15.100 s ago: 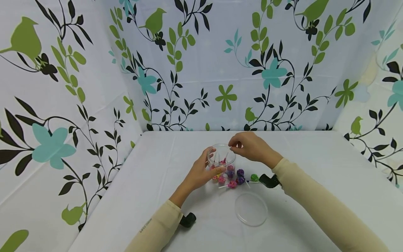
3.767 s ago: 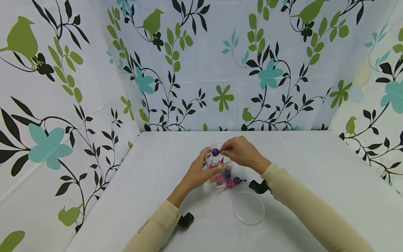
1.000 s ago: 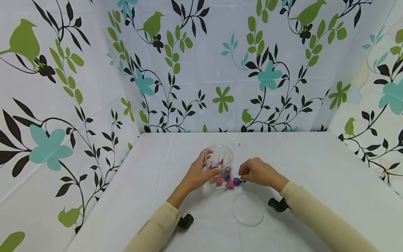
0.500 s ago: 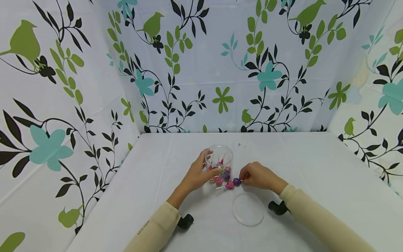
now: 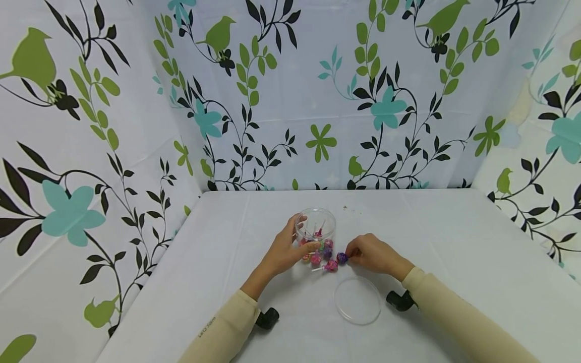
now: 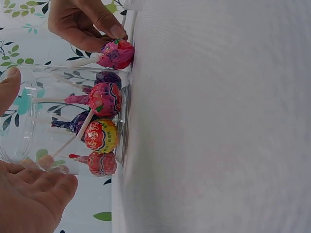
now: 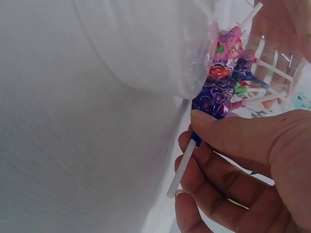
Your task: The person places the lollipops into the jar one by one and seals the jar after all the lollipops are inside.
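Note:
My left hand (image 5: 285, 250) grips a clear plastic jar (image 5: 316, 222) by its side, thumb across the front. Several wrapped lollipops lie in the bottom of the jar, among them a yellow-and-red lollipop (image 6: 101, 136), with white sticks leaning up. Just right of the jar, my right hand (image 5: 373, 256) pinches a purple lollipop (image 7: 213, 100) between thumb and finger near the base of its white stick (image 7: 181, 170). A pink lollipop (image 5: 331, 265) lies on the table in front of the jar, close beside the purple one, its stick pointing left.
A round clear lid (image 5: 358, 300) lies flat on the white table (image 5: 436, 242), nearer to me than the jar. Small specks (image 5: 346, 207) show on the cloth beyond. Patterned curtains (image 5: 290, 91) enclose the back and both sides.
Earlier, other loose lollipops, including a green one, lay right of the jar; they are gone from there. My right hand came down from the jar's mouth and took hold of the purple lollipop.

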The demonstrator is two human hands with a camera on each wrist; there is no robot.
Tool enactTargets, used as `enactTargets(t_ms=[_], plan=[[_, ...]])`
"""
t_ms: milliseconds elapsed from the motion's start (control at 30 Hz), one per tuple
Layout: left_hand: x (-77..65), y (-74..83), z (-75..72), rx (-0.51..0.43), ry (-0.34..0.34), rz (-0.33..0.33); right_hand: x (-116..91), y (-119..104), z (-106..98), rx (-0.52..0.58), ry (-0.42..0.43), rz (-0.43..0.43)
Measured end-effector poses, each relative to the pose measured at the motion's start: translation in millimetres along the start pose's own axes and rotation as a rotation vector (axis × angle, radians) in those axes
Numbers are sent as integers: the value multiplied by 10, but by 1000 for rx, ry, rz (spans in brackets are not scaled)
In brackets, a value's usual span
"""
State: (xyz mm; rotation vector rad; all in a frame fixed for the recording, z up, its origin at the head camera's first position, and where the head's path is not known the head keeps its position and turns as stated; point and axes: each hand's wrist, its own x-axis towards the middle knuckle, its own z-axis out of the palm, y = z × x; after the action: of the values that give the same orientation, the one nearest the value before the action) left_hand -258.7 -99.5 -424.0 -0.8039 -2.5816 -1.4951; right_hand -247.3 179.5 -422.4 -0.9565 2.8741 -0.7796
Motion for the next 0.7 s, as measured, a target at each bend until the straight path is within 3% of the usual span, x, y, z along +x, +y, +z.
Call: enactTargets(t_ms=[333, 700], plan=[[6, -6, 5, 11, -4, -24, -40, -13, -116, 10, 57, -34], [1, -8, 4, 24, -2, -37, -64, -56, -244, 27, 89, 20]])
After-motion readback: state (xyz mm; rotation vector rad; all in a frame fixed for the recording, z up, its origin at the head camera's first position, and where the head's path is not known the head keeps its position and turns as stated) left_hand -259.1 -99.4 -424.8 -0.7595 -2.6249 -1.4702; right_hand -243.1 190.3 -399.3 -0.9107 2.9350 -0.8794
